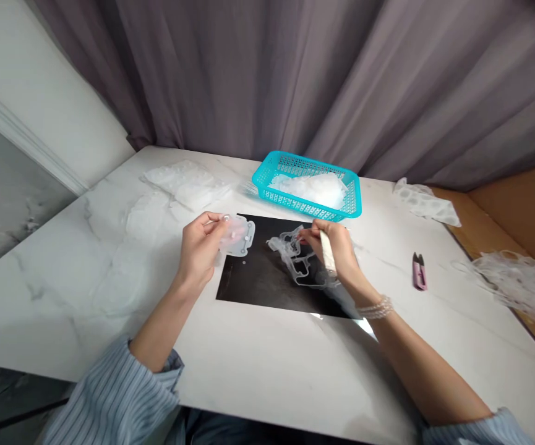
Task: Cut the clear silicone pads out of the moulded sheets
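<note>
My left hand [202,244] is closed, pinching a flat translucent plastic piece [239,236] with a scalloped edge and small holes. The piece is raised over the left edge of a black mat [253,284]. My right hand [334,241] is closed round a tool with a cream-coloured handle [327,253]; its working end is hidden by the fingers. Under and beside that hand, a tangled clear plastic offcut [300,266] with cut-out openings lies over the mat. Whether the right fingertips touch the offcut, I cannot tell.
A turquoise basket [307,203] behind the mat holds white translucent pieces [320,188]. Pink-handled snips [419,272] lie to the right. Clear plastic sheets [188,182] lie at the back left, another sheet [427,203] at the back right. Stringy offcuts [520,284] are heaped at the right edge.
</note>
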Demonstrator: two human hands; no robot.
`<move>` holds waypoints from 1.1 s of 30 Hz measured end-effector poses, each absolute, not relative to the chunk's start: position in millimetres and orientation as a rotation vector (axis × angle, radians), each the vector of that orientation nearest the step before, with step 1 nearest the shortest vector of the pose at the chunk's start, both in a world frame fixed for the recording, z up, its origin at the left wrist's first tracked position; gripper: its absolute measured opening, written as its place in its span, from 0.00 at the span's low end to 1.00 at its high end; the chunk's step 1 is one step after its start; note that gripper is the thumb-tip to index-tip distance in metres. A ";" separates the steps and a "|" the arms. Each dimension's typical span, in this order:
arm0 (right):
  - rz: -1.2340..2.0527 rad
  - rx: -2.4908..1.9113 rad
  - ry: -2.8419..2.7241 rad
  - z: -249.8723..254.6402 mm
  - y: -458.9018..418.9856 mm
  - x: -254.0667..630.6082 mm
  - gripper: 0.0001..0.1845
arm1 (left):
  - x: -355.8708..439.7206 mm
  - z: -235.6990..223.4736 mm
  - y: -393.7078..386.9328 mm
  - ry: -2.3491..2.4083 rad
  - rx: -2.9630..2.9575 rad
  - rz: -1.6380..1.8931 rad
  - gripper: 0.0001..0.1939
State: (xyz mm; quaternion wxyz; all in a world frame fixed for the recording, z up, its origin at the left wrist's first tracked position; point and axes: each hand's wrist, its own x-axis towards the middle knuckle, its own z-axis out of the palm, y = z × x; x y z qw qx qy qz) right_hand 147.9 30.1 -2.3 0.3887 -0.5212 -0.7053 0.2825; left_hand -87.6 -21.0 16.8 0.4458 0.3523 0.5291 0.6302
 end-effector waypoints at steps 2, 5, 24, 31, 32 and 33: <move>0.583 -1.380 -1.878 0.6 35.8 155.1 0.17 | -90.5 19.5 -20.8 1.259 0.840 1.561 0.16; 0.350 -1.499 -2.042 13.2 33.2 157.4 0.16 | -86.0 21.6 -23.3 1.115 0.863 1.471 0.16; 1.479 -0.814 -1.418 36.7 -0.7 121.1 0.25 | -72.6 16.6 -31.3 0.866 0.881 1.289 0.10; 1.499 -0.820 -1.362 34.8 2.0 121.2 0.24 | -72.1 18.6 -30.7 0.872 0.834 1.296 0.10; 1.511 -0.829 -1.362 34.3 2.0 120.7 0.24 | -71.9 18.7 -30.5 0.872 0.821 1.294 0.09; 1.528 -0.839 -1.366 33.5 1.8 120.0 0.24 | -71.7 18.7 -30.4 0.872 0.809 1.290 0.10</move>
